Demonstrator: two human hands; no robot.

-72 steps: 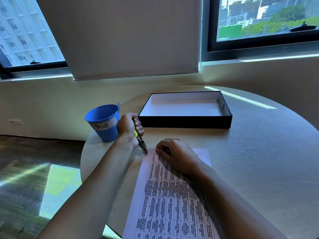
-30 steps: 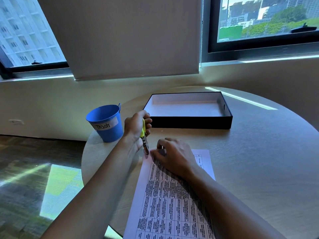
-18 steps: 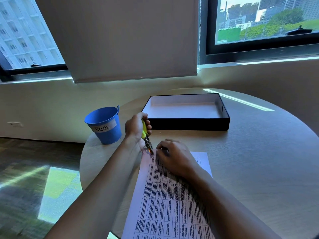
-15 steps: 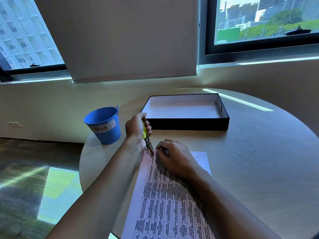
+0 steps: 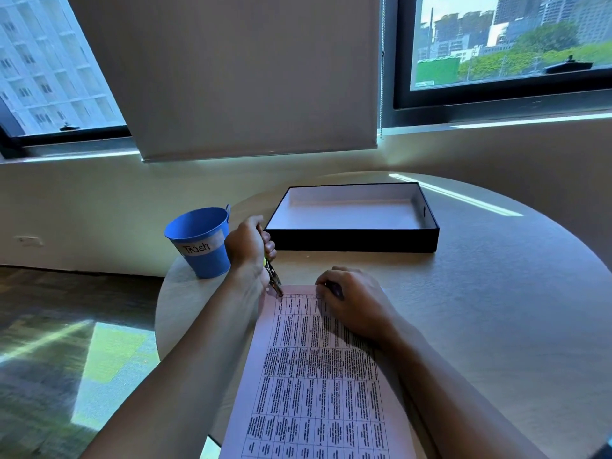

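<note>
Centre of the frame, on the round desk: one printed sheet, pale pink, ruled into a grid of small text blocks. It runs from the lower edge of the frame up to mid-frame.

Left hand, left of centre, just above the sheet's upper left corner: fingers curled round the yellow-green handles of a pair of scissors. Blades point down and to the right, tips touching the sheet at that corner.

Right hand, right of the scissors: lies on the sheet's upper edge with fingers curled under. Whether they pinch the paper cannot be told.

Blue bucket, labelled "Trash": just left of the left hand, near the desk's edge.

Black box, shallow, white inside, open-topped: above both hands, apart from the sheet.
</note>
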